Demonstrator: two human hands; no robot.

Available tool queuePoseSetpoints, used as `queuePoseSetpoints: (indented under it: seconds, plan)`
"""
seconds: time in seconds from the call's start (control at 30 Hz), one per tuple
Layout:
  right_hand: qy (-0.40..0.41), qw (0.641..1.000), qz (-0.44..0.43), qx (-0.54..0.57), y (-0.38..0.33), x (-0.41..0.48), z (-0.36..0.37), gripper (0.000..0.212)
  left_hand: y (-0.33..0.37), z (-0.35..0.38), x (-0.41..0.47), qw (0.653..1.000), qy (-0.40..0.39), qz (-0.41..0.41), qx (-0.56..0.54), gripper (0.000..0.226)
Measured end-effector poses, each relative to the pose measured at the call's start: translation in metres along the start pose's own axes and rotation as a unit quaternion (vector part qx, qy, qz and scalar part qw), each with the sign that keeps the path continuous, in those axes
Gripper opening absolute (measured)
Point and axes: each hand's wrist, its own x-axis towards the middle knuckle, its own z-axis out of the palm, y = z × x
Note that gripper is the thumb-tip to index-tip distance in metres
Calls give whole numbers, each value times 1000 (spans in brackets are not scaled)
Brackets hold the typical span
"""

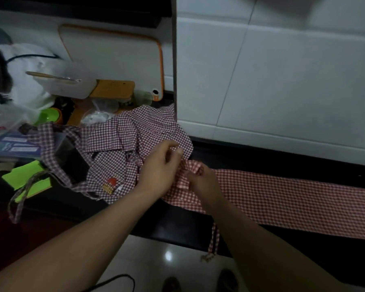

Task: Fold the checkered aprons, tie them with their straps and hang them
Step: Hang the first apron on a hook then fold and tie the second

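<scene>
The left grip [159, 171] and the right grip [202, 182] pinch the bunched end of the red apron [282, 197] — its folded strip runs rightward along the tabletop [261, 159] — purple apron [118, 144] crumpled to their left.

Hands on the red apron [282, 197].
Left hand [158, 171] and right hand [202, 180] pinch its bunched left end; the purple apron [122, 140] lies heaped just beyond, left.

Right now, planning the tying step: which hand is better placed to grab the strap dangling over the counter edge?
Likely right hand: the strap dangles just below it; the left hand pinches the red apron farther away.
</scene>
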Motion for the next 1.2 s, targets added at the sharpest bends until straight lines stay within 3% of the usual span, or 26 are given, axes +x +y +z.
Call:
queuePoseSetpoints:
  seconds: [0.07,0.13,0.2,0.23,0.3,0.37,0.43,0.47,0.53,0.57,0.6,0.63,0.7,0.77,0.83,0.93,1.0,1.1,1.2]
  plan:
    - [-21,999,37,-11,6,0,-22,16,-13,0,-10,997,16,56,55,35]
    - [-33,997,65,-2,16,1,-35,26,-38,8,-19,971,-94,102,197,50]
    - [51,995,66,-52,27,2,-42,25,-60,22,-27,906,-240,80,339,62]
    - [104,985,58,-122,37,2,-43,44,-67,30,-31,879,-287,49,377,65]
    - [154,953,-36,-260,45,-7,-42,63,-78,43,-35,865,-300,18,400,66]
    - [95,906,-185,-368,51,-18,-37,62,-83,52,-37,862,-299,22,408,68]
    - [-24,854,-224,-470,63,-22,-31,60,-84,49,-42,871,-271,52,407,74]
    - [-75,834,-192,-511,70,-23,-30,60,-83,44,-45,887,-220,70,400,73]
    - [-121,815,-125,-553,84,-20,-33,62,-80,32,-55,927,-33,70,368,58]
    - [-123,810,-119,-561,88,-19,-34,63,-80,28,-58,936,64,14,345,53]
    - [-123,809,-123,-561,89,-19,-35,63,-80,25,-59,942,122,-73,304,55]
    - [-124,808,-129,-561,87,-20,-35,63,-83,23,-58,948,133,-172,234,62]
    - [-120,809,-137,-559,86,-19,-35,64,-86,26,-48,943,104,-305,81,75]
    - [-131,814,-132,-550,84,-17,-36,63,-88,30,-34,930,79,-360,-20,70]
    - [-138,828,-134,-527,80,-15,-38,62,-88,34,-22,920,85,-374,-77,50]
    - [-58,836,-188,-513,75,-21,-46,56,-76,38,-21,921,106,-350,-134,18]
    - [14,834,-195,-515,77,-25,-53,51,-56,40,-25,951,115,-273,-92,14]
    - [24,900,-142,-412,82,-28,-66,46,-7,55,-29,981,118,-145,-53,14]
    - [152,958,-57,-236,70,-26,-97,28,42,87,-28,993,95,-54,-35,21]
